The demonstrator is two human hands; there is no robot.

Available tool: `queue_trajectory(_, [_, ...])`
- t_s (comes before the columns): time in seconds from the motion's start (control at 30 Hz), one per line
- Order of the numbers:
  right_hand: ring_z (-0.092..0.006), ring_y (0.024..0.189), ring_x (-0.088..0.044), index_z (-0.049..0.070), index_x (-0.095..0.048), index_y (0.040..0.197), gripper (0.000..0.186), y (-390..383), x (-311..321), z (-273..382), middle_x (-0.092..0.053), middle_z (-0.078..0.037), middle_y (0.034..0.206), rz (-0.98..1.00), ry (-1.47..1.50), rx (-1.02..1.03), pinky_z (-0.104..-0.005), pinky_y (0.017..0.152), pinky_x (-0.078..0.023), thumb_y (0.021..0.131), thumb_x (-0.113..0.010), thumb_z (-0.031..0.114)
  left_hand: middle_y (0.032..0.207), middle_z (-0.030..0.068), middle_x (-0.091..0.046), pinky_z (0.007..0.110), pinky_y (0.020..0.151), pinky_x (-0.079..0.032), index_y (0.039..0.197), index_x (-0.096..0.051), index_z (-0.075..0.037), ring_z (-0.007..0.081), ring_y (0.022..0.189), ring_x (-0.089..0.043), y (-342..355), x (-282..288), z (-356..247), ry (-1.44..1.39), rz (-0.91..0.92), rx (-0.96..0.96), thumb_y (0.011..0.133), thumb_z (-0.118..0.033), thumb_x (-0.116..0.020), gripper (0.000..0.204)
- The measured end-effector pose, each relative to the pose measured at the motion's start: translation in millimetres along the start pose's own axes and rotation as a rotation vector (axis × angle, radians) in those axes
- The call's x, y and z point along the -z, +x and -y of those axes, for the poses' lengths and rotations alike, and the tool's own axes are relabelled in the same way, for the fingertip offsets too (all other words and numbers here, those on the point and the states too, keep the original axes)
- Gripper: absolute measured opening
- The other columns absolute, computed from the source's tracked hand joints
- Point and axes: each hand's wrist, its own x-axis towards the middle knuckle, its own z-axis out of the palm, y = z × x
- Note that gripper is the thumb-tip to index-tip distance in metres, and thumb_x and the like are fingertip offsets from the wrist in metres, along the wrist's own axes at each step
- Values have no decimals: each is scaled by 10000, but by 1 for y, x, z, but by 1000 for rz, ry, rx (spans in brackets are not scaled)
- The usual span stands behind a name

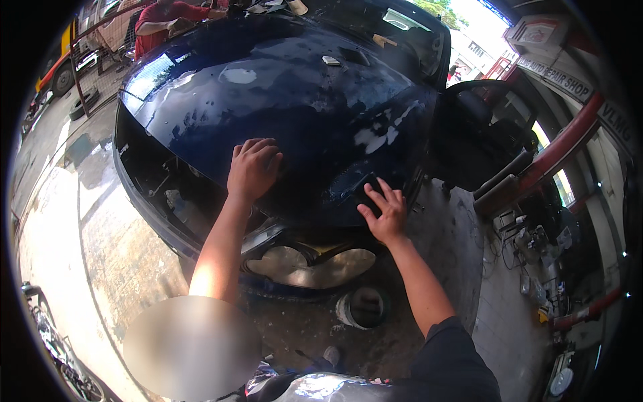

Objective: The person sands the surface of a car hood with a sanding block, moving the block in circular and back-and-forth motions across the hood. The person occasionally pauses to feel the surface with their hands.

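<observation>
Atop a dark-blue car hood (pixel 221 114), right hand (pixel 387 213) spreads over a dark pad (pixel 363 189), likely light, best edge-held; left hand (pixel 254 167), grip unclear.

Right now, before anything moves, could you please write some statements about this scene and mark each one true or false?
1. The left hand is on the dark hood. True.
2. A bucket stands on the ground below the headlight. True.
3. The right hand is inside the bucket. False: it is at the hood.
4. Nobody else is in view. False: a person in red is at upper left.
</observation>
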Motion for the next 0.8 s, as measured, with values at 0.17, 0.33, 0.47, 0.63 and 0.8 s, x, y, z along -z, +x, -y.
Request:
queue_trajectory(0.17, [-396,1149,-663,230,-792,1337,466,27,-27,-12,-710,-170,1434,-143,-232,-378,-488,1027,-522,938,-812,470,1295,24,-783,433,1075,-475,1077,-810,-107,266,1293,-665,-1,-4,0,3,-24,-13,996,-236,-747,165])
queue_trajectory(0.33, [-351,1115,-656,256,-805,1335,489,-33,-14,51,-674,-129,1494,-68,-16,-9,-462,1014,-509,889,-869,446,1286,23,-787,427,1058,-483,1072,-815,-109,253,1278,-674,1,-3,1,1,30,48,988,-249,-762,171])
queue_trajectory(0.47, [-407,1127,-667,195,-804,1318,470,-16,-11,-58,-721,-172,1407,-297,-124,-278,-499,994,-532,914,-842,433,1285,21,-788,424,1044,-488,1071,-817,-108,253,1276,-675,0,-1,0,23,8,16,989,-251,-765,172])
queue_trajectory(0.63, [-338,1095,-668,272,-811,1312,477,1,-5,11,-710,-112,1443,-91,-60,-31,-478,987,-523,882,-863,472,1277,24,-790,425,1049,-486,1063,-810,-100,258,1267,-678,1,-2,-1,19,-5,6,991,-252,-764,174])
queue_trajectory(0.8, [-335,1076,-670,242,-808,1310,503,-21,5,-39,-693,-112,1471,-207,56,23,-464,967,-530,852,-896,432,1285,26,-790,422,1050,-487,1063,-809,-101,257,1263,-680,2,-2,-1,36,1,2,994,-252,-762,173])
